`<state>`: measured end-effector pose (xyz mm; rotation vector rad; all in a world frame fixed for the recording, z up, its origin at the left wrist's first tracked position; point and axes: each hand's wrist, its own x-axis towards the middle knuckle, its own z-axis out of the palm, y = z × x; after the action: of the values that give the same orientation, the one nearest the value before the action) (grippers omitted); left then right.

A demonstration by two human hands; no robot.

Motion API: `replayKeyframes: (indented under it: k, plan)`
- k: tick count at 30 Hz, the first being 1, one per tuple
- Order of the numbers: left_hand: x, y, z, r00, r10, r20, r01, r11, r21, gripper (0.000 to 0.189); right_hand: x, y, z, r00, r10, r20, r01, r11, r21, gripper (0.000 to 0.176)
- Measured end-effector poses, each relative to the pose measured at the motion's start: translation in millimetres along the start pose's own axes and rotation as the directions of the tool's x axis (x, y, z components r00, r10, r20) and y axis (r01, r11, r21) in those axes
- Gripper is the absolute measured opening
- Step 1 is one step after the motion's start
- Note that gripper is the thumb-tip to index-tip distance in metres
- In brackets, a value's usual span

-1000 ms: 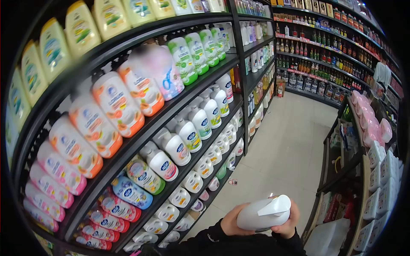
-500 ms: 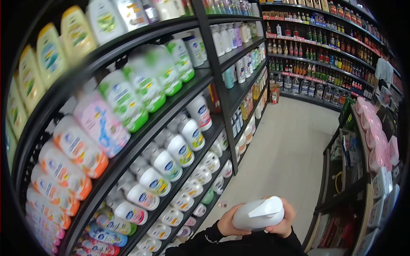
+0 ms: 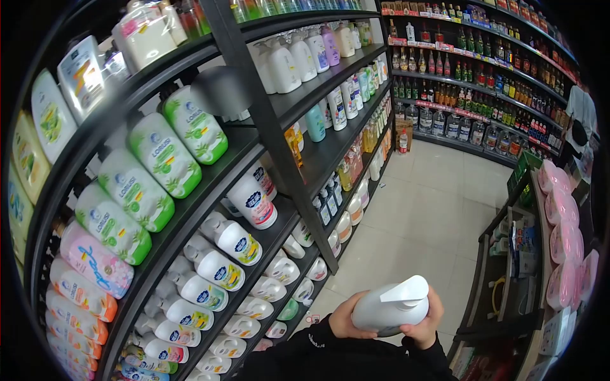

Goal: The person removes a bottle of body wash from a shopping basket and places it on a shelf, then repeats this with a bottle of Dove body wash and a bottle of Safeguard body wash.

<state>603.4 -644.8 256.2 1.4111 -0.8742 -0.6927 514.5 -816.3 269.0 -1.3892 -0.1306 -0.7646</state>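
A white pump bottle (image 3: 387, 310) is held low in front of my body, its wide spout pointing left. My left hand (image 3: 346, 317) wraps its left side, and my right hand (image 3: 427, 322) grips the right side with fingers curled round it. The label side is turned away and cannot be read. On the shelves to my left stand green-and-white Lorusi bottles (image 3: 166, 155), a pink bottle (image 3: 98, 259) and orange-and-white bottles (image 3: 81, 289). Below them are several white pump bottles (image 3: 216, 270) with coloured labels.
A tiled aisle floor (image 3: 413, 209) runs ahead to a wall shelf of glass bottles (image 3: 457, 82). At right, a low rack (image 3: 502, 267) carries pink packs (image 3: 561, 235). A person in a light top (image 3: 579, 111) stands at the far right. A black shelf post (image 3: 264, 95) divides the left shelving.
My view has moved forward along the aisle, so the left shelves have shifted back and more shelving beyond the post shows. The pump bottle stays in both hands, tilted slightly differently.
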Motion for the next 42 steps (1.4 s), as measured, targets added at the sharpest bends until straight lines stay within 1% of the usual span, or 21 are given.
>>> replayKeyframes:
  k: [2,6,11,15,16,18,20,21,23,26,28,29,31,33,34,35,37,38,39,41,42]
  plan:
    - [21.9,-5.3,-3.4,1.0,0.003,0.012,-0.003,1.0,-0.006,0.084,15.7,4.4,-7.8,0.996,0.06,-0.066,-0.06,0.998,0.005,0.082]
    - [66.0,-14.9,-16.1,0.999,-0.001,0.039,0.004,0.998,-0.069,0.084,52.2,22.3,-18.3,0.992,0.044,-0.118,-0.048,0.998,-0.037,0.082]
    - [128.8,-31.3,-48.1,0.999,0.023,0.045,-0.019,0.997,-0.081,0.084,108.7,58.8,-29.6,0.991,0.029,-0.128,-0.035,0.998,-0.051,0.081]
    - [183.6,-33.0,-82.0,1.0,-0.018,-0.002,0.018,0.998,-0.061,0.084,171.1,93.2,-36.1,0.993,0.045,-0.112,-0.051,0.997,-0.054,0.081]
    - [194.3,-30.0,-89.5,0.999,-0.044,-0.018,0.042,0.997,-0.071,0.084,183.4,106.2,-41.9,0.996,0.031,-0.084,-0.041,0.991,-0.124,0.081]
    - [216.4,-31.0,-105.6,0.996,-0.073,-0.046,0.07,0.995,-0.074,0.084,208.4,121.0,-41.2,0.997,0.028,-0.076,-0.035,0.996,-0.085,0.082]
    - [234.5,-36.6,-120.0,0.999,-0.013,-0.036,0.009,0.995,-0.1,0.084,229.8,133.1,-39.1,0.996,0.034,-0.08,-0.037,0.999,-0.033,0.083]
    - [240.1,-38.4,-126.3,0.998,-0.032,-0.045,0.028,0.995,-0.094,0.084,239.2,138.2,-40.6,0.998,0.045,-0.048,-0.046,0.999,-0.021,0.083]
    - [255.0,-40.9,-137.8,0.998,0.02,-0.065,-0.026,0.997,-0.079,0.084,259.3,149.5,-41.3,0.999,0.05,-0.002,-0.05,0.999,-0.001,0.083]
    - [272.6,-44.1,-156.0,0.991,0.054,-0.12,-0.058,0.998,-0.031,0.085,293.1,165.7,-38.4,0.996,-0.013,0.09,0.009,0.999,0.045,0.081]
    - [282.8,-43.5,-166.5,0.982,0.069,-0.174,-0.072,0.997,-0.006,0.084,317.2,172.8,-34.9,0.989,0.024,0.145,-0.031,0.998,0.047,0.081]
    - [290.0,-39.1,-173.1,0.984,0.033,-0.176,-0.039,0.999,-0.032,0.084,330.2,175.5,-31.8,0.986,0.027,0.165,-0.037,0.998,0.059,0.081]
    - [302.6,-38.6,-185.4,0.981,0.004,-0.195,-0.014,0.999,-0.045,0.084,357.5,183.0,-25.8,0.972,0.069,0.225,-0.106,0.982,0.155,0.081]
    - [315.2,-45.1,-197.3,0.957,0.06,-0.284,-0.064,0.998,-0.003,0.083,382.1,203.2,-25.4,0.955,0.035,0.296,-0.086,0.983,0.162,0.08]
    - [324.2,-41.8,-201.3,0.948,0.058,-0.312,-0.083,0.994,-0.065,0.082,396.5,213.2,-25.5,0.938,0.007,0.346,-0.066,0.985,0.157,0.08]
    - [332.5,-41.8,-207.7,0.942,0.072,-0.328,-0.092,0.995,-0.046,0.082,412.5,221.1,-25.8,0.933,-0.011,0.361,-0.056,0.983,0.173,0.08]
    - [350.2,-40.4,-216.3,0.902,0.118,-0.416,-0.058,0.986,0.154,0.083,446.8,233.0,-25.9,0.874,-0.067,0.481,-0.029,0.982,0.188,0.079]
    - [362.1,-36.7,-214.2,0.859,0.089,-0.504,-0.075,0.996,0.047,0.084,466.2,236.0,-25.7,0.844,-0.067,0.532,-0.046,0.979,0.196,0.077]
    - [375.2,-30.9,-217.4,0.853,0.098,-0.512,-0.073,0.995,0.07,0.084,485.8,240.8,-25.5,0.841,-0.086,0.535,-0.04,0.975,0.218,0.077]
    - [397.2,-17.5,-221.0,0.758,0.243,-0.606,-0.13,0.966,0.225,0.085,522.8,248.2,-25.2,0.738,-0.177,0.652,0.02,0.97,0.24,0.076]
    - [403.0,-21.1,-226.8,0.732,0.221,-0.645,-0.056,0.962,0.266,0.086,542.2,243.5,-20.5,0.702,-0.246,0.668,0.049,0.953,0.299,0.076]
